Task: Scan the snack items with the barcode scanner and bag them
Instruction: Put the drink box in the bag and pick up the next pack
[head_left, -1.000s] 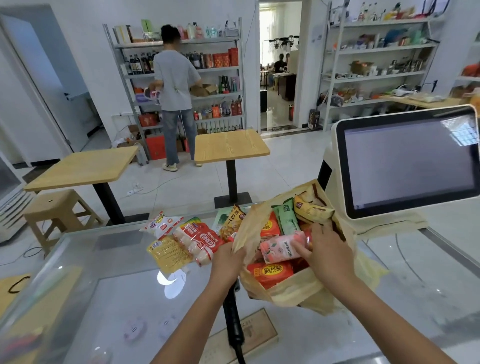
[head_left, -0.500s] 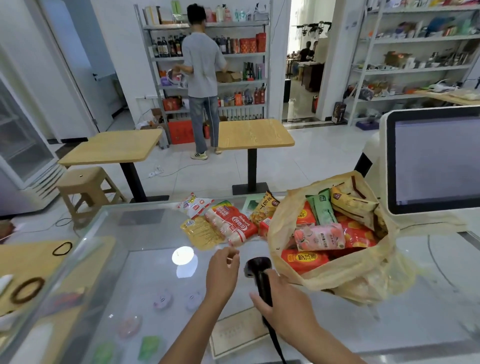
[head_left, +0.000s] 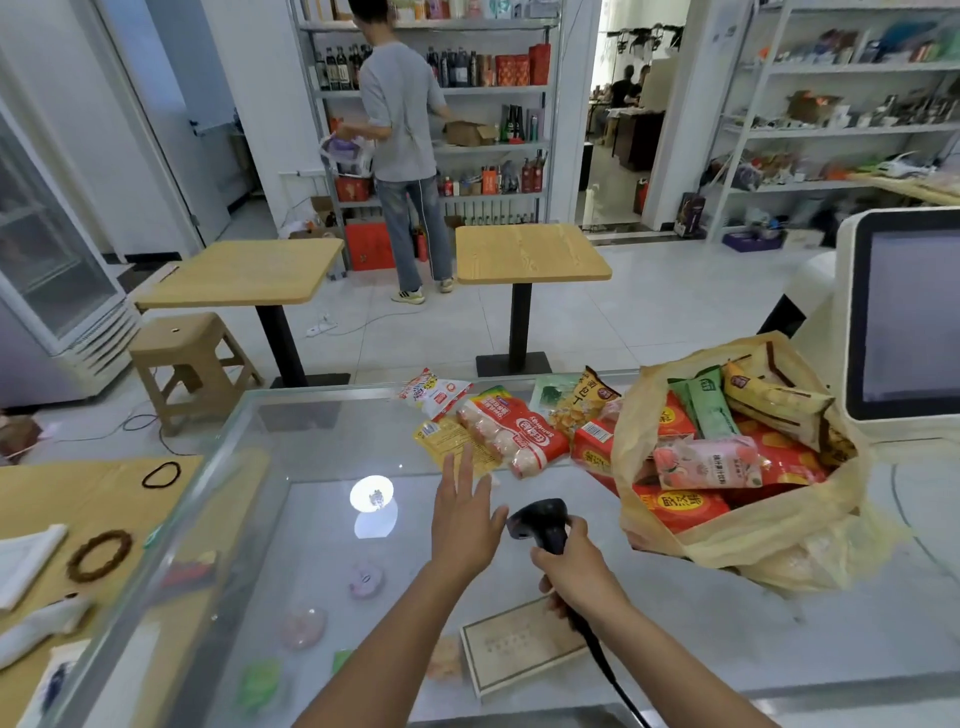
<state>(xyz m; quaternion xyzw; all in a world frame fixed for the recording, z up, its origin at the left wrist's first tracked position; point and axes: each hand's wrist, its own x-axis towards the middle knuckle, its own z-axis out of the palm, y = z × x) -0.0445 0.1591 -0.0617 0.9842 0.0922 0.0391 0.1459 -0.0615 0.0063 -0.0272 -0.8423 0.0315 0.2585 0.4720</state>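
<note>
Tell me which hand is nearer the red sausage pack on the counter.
Left. The left hand is open-fingered, just short of the near side of the red sausage pack. The right hand sits further back toward the person, gripping the barcode scanner.

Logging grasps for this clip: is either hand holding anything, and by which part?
The right hand grips the barcode scanner by its handle, below the head. The left hand holds nothing, fingers spread.
</note>
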